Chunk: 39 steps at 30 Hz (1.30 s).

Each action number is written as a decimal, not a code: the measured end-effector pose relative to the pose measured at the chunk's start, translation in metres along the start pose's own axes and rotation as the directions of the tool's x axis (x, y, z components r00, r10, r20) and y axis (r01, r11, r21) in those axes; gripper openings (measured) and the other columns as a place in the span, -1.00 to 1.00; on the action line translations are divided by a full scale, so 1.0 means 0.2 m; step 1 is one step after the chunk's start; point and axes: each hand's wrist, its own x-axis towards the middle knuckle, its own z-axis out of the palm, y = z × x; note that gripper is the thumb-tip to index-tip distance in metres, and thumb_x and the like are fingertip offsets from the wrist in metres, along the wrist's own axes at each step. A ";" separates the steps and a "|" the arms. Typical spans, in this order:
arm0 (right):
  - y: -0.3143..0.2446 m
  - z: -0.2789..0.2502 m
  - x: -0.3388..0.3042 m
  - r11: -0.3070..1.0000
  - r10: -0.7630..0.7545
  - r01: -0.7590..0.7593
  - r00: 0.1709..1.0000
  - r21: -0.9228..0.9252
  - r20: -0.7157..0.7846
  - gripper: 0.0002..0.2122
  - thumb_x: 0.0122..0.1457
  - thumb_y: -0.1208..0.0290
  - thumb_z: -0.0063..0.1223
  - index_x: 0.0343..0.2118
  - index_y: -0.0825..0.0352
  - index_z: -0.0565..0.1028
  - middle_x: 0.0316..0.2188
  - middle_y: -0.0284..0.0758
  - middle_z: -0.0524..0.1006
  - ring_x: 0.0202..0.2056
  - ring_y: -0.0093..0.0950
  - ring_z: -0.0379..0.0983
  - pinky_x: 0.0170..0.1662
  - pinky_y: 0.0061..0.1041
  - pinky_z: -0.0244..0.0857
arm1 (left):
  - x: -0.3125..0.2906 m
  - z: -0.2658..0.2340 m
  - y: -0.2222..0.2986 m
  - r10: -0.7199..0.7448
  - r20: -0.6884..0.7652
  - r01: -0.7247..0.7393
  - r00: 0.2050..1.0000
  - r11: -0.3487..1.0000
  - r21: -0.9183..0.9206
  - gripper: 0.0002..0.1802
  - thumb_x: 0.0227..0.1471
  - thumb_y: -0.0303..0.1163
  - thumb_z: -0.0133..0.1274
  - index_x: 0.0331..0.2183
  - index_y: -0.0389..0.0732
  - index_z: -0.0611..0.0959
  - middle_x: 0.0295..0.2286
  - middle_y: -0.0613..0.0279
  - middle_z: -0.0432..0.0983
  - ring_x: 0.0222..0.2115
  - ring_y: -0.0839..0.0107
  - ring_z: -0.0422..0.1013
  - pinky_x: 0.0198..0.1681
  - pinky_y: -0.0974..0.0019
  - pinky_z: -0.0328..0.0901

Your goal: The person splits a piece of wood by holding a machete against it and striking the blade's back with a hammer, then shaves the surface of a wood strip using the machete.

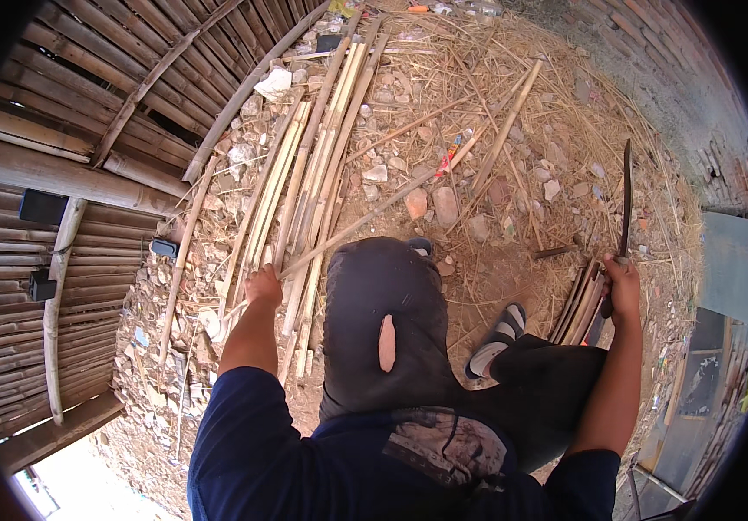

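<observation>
Left of my knees, my left hand [263, 285] is closed around the near end of a long thin bamboo strip [365, 220]. The strip slants up and away to the right, over the rubble and straw. Out to the right, my right hand [623, 282] grips a long knife by its handle; its dark, slightly curved blade [626, 195] points away from me. Beside and beyond my left hand lie several split bamboo strips [326, 148], side by side on the ground. Under my right hand is a small bundle of short dark strips [578, 304].
A bamboo-slat wall [61, 260] stands at the left, a brick wall [678, 78] at the far right. Stones, brick pieces [446, 206] and straw [556, 113] cover the ground. My sandalled foot [497, 339] rests between my legs and the short bundle.
</observation>
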 end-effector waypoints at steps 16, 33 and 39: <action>-0.13 0.03 -0.07 0.980 -0.198 0.199 0.980 -0.031 0.017 -0.72 0.17 0.21 0.31 -0.33 0.33 0.51 -0.63 -0.46 0.41 -0.69 -0.61 0.31 -0.60 -0.55 0.16 | -0.44 -0.82 0.07 0.101 -0.617 -0.580 0.780 0.487 -0.653 -0.66 0.24 -0.20 0.17 -0.26 -0.34 0.66 -0.47 0.10 0.61 -0.49 0.35 0.50 -0.38 0.28 0.37; -0.75 0.58 -0.78 0.856 -0.356 -0.016 0.708 0.517 0.610 -0.66 0.29 0.17 0.18 -0.12 0.36 0.41 -0.54 -0.42 0.44 -0.62 -0.64 0.36 -0.57 -0.57 0.26 | -1.02 -2.09 0.36 0.187 -0.574 -0.495 0.797 -0.341 -0.799 -0.62 0.39 0.01 -0.12 -0.24 -0.12 0.47 -0.56 0.52 0.14 -0.63 0.67 0.01 -0.57 0.50 0.00; -1.01 0.88 -1.09 0.713 -0.411 -0.341 0.505 0.613 0.759 -0.68 0.37 0.10 0.05 -0.15 0.32 0.40 -0.51 -0.44 0.38 -0.62 -0.65 0.29 -0.54 -0.60 0.24 | -1.09 -2.13 0.23 0.010 -0.672 -0.629 0.740 -0.344 -0.697 -0.63 0.39 -0.01 -0.12 -0.29 -0.10 0.46 -0.56 0.48 0.14 -0.64 0.64 0.02 -0.58 0.47 0.01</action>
